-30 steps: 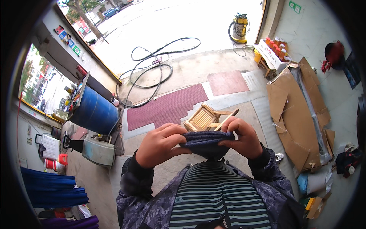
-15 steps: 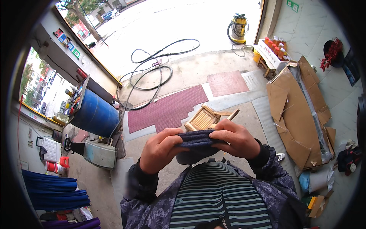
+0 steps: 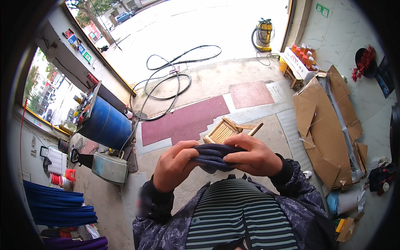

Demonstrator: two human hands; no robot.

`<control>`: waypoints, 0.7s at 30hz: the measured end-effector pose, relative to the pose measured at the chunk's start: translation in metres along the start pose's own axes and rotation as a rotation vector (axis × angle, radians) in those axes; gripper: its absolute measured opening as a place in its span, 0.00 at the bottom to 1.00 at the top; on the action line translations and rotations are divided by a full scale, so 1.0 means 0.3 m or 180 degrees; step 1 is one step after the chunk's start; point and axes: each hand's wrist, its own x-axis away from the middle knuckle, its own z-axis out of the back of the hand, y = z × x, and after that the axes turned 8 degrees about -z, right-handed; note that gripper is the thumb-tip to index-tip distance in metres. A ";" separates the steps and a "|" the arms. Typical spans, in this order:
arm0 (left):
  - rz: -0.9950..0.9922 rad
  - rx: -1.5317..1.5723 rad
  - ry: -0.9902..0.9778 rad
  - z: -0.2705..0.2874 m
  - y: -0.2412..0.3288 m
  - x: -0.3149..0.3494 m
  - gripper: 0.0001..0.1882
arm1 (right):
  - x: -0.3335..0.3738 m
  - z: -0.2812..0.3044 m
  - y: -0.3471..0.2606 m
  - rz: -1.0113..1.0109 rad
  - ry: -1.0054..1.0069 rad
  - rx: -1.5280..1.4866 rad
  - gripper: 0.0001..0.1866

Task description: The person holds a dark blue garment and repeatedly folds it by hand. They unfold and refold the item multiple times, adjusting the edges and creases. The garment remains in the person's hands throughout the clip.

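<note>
Folding dark cloth at chest height

Gripping a folded navy cloth from both sides: left hand curled shut on its left edge, right hand clamped over the right end, thumb on top. Held above the striped shirt, over a wooden folding stool. Possibly several layers; hard to tell. Risk: loosened pinch, layers sliding apart, cloth dropping to the concrete floor.

Only 1 view: a fisheye camera worn on the head, looking steeply down past the striped shirt at both hands, which sit close below it. It faces forward over the concrete floor toward the open doorway; straight edges bend near the rim.
</note>
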 end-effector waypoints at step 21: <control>0.0017 0.0074 -0.0127 -0.034 -0.005 -0.010 0.19 | 0.051 0.024 -0.001 -0.0481 0.0568 0.0377 0.14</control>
